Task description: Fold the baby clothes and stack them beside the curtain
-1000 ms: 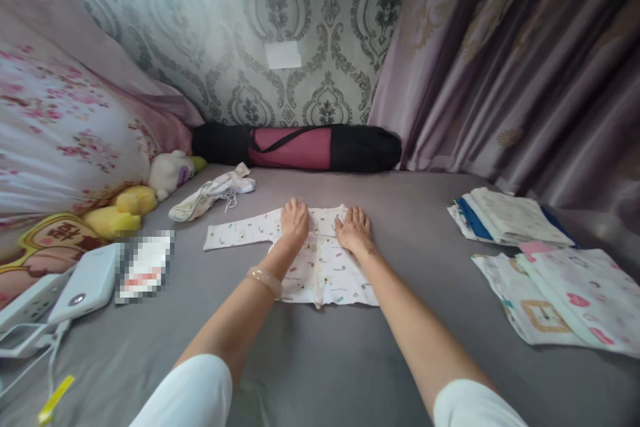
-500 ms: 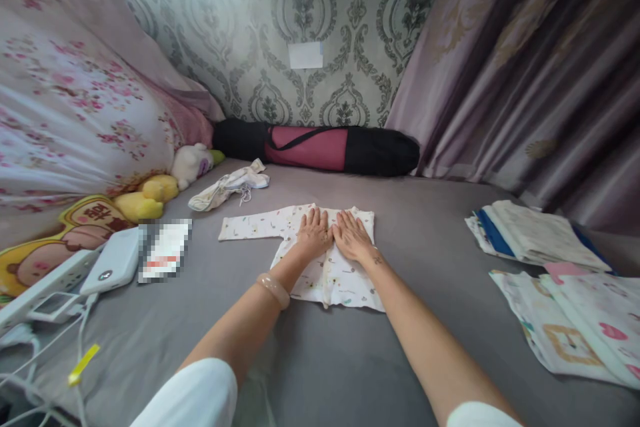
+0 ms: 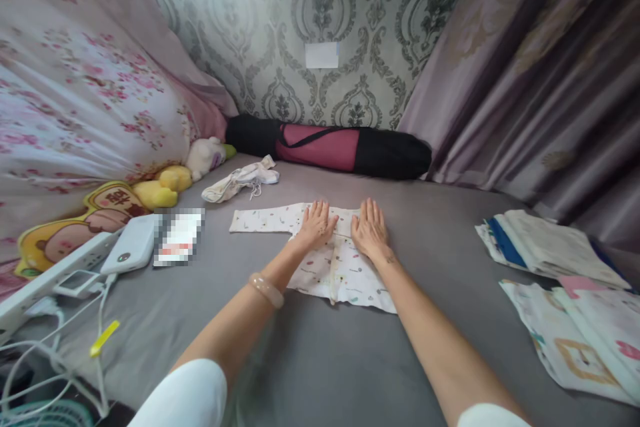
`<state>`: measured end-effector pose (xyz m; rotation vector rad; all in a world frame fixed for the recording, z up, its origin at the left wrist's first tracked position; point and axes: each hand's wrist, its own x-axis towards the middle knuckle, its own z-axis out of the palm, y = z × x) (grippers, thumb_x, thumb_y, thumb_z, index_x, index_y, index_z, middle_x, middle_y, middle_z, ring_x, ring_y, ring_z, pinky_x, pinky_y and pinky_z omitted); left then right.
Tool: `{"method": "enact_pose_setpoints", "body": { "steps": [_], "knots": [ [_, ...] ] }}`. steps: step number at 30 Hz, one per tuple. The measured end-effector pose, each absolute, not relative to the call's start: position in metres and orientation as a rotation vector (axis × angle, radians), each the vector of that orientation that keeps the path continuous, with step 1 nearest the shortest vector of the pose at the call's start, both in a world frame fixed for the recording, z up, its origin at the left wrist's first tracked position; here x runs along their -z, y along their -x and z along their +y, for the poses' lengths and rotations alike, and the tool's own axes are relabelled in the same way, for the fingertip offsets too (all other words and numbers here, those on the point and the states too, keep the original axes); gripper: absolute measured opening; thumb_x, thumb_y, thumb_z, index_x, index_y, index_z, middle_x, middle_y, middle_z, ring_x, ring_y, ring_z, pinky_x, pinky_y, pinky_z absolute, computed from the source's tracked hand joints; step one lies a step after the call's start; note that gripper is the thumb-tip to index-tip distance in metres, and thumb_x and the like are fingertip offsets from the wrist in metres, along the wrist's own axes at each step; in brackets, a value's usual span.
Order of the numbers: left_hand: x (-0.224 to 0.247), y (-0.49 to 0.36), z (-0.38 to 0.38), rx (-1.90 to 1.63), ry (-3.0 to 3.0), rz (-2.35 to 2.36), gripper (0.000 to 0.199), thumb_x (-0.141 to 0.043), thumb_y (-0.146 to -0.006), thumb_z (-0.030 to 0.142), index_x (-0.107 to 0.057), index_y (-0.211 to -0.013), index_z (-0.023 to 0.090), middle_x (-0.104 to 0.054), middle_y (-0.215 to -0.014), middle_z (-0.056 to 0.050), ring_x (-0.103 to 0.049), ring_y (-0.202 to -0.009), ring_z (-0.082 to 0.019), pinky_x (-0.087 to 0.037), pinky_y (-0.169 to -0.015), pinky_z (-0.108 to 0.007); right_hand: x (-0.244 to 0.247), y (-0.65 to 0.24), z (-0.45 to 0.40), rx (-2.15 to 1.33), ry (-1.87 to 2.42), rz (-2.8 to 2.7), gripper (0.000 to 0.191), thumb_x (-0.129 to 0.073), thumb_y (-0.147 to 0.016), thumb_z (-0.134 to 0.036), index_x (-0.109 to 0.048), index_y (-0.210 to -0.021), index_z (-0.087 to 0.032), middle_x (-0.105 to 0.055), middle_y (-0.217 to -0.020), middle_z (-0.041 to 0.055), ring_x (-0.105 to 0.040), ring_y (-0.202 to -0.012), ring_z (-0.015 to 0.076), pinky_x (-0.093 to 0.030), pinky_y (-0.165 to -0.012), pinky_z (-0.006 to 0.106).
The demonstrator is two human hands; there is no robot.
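Observation:
A small white printed baby top (image 3: 320, 270) lies spread on the grey bed sheet, its sleeve on the left stretched out flat. The sleeve on the right does not show. My left hand (image 3: 318, 223) rests flat on the upper part of the top, left of its centre seam, fingers extended. Flat on the right shoulder area lies my right hand (image 3: 371, 230), its fingers pointing away from me. Neither hand grips the cloth. A crumpled pale garment (image 3: 243, 180) with strings lies beyond the sleeve.
Folded cloths (image 3: 550, 240) and printed cloths (image 3: 575, 340) lie on the right. On the left are a power bank (image 3: 131, 243), a power strip (image 3: 60, 273), cables and plush toys (image 3: 160, 188). A black and pink long bag (image 3: 320, 147) lies along the wall.
My right hand has slid to the right across the top, widening the gap between my hands. My left hand stays on the cloth. The view has shifted slightly left.

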<state>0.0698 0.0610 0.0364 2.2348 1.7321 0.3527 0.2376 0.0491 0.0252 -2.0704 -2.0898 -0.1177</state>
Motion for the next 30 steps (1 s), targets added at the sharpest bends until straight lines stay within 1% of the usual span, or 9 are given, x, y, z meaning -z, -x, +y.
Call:
{"method": "enact_pose_setpoints", "body": {
  "steps": [3, 8, 12, 14, 17, 20, 23, 26, 30],
  "knots": [
    [-0.042, -0.038, 0.053, -0.374, -2.179, 1.81, 0.068, -0.019, -0.099, 0.047, -0.022, -0.153, 0.006, -0.02, -0.16, -0.016, -0.008, -0.15, -0.028, -0.01, -0.121, -0.047, -0.017, -0.243, 0.054, -0.058, 2.16, -2.137, 0.064, -0.02, -0.099, -0.035, -0.027, -0.15, 0.003, -0.025, -0.158, 0.0189, -0.02, -0.147, 0.0273, -0.011, -0.119, 0.04],
    [-0.041, 0.031, 0.041, -0.37, -2.023, 2.06, 0.061, -0.024, -0.099, 0.041, -0.028, -0.15, 0.007, -0.025, -0.158, -0.018, -0.012, -0.149, -0.029, -0.014, -0.119, -0.05, -0.027, -0.234, 0.058, -0.083, 2.175, -2.128, 0.064, -0.019, -0.1, -0.035, -0.025, -0.151, 0.001, -0.02, -0.159, 0.0187, -0.016, -0.148, 0.0273, -0.011, -0.119, 0.042],
    [-0.033, 0.073, 0.038, -0.368, -1.842, 2.371, 0.06, -0.029, -0.098, 0.04, -0.035, -0.145, 0.002, -0.029, -0.156, -0.021, -0.017, -0.148, -0.032, -0.018, -0.118, -0.045, -0.035, -0.2, 0.053, -0.042, 1.888, -2.303, 0.061, -0.017, -0.1, -0.036, -0.022, -0.155, -0.01, -0.014, -0.162, 0.0109, -0.008, -0.149, 0.0223, -0.007, -0.12, 0.04],
    [-0.03, 0.087, 0.037, -0.392, -1.774, 2.471, 0.058, -0.031, -0.098, 0.039, -0.037, -0.142, 0.002, -0.031, -0.155, -0.022, -0.023, -0.146, -0.032, -0.022, -0.116, -0.044, -0.031, -0.187, 0.05, -0.158, 1.834, -2.408, 0.059, -0.017, -0.101, -0.038, -0.024, -0.155, -0.015, -0.016, -0.162, 0.0081, -0.008, -0.149, 0.0218, -0.007, -0.12, 0.041],
    [-0.028, 0.102, 0.037, -0.43, -1.688, 2.555, 0.05, -0.033, -0.097, 0.033, -0.043, -0.136, 0.004, -0.044, -0.146, -0.022, -0.038, -0.136, -0.031, -0.032, -0.109, -0.041, -0.026, -0.181, 0.049, -0.246, 1.848, -2.462, 0.059, -0.018, -0.101, -0.039, -0.024, -0.155, -0.017, -0.018, -0.162, 0.0073, -0.009, -0.149, 0.0238, -0.007, -0.12, 0.042],
    [-0.029, 0.108, 0.037, -0.471, -1.567, 2.653, 0.044, -0.035, -0.096, 0.03, -0.05, -0.128, 0.004, -0.052, -0.134, -0.022, -0.045, -0.127, -0.032, -0.037, -0.103, -0.041, -0.032, -0.18, 0.055, -0.334, 1.901, -2.484, 0.06, -0.018, -0.101, -0.041, -0.023, -0.155, -0.016, -0.016, -0.162, 0.0093, -0.009, -0.149, 0.0262, -0.008, -0.12, 0.045],
    [-0.03, 0.109, 0.035, -0.515, -1.466, 2.737, 0.044, -0.037, -0.096, 0.034, -0.056, -0.12, 0.003, -0.053, -0.128, -0.024, -0.047, -0.121, -0.035, -0.038, -0.1, -0.041, -0.042, -0.168, 0.062, -0.292, 1.917, -2.444, 0.062, -0.014, -0.101, -0.043, -0.023, -0.155, -0.014, -0.014, -0.162, 0.0113, -0.008, -0.149, 0.0264, -0.007, -0.119, 0.05],
    [-0.029, 0.107, 0.032, -0.548, -1.483, 2.754, 0.044, -0.04, -0.095, 0.039, -0.059, -0.117, 0.005, -0.054, -0.127, -0.022, -0.047, -0.119, -0.034, -0.037, -0.101, -0.04, -0.039, -0.147, 0.061, -0.118, 1.826, -2.403, 0.065, -0.014, -0.101, -0.041, -0.018, -0.155, -0.006, -0.011, -0.162, 0.0124, -0.007, -0.149, 0.0239, -0.005, -0.12, 0.045],
    [-0.025, 0.108, 0.03, -0.561, -1.516, 2.756, 0.042, -0.043, -0.094, 0.041, -0.059, -0.117, 0.01, -0.055, -0.125, -0.019, -0.047, -0.118, -0.032, -0.036, -0.101, -0.039, -0.019, -0.134, 0.057, -0.138, 1.826, -2.43, 0.069, -0.019, -0.1, -0.042, -0.019, -0.153, 0.002, -0.014, -0.161, 0.0163, -0.01, -0.149, 0.0254, -0.011, -0.12, 0.04]
  ]
}}
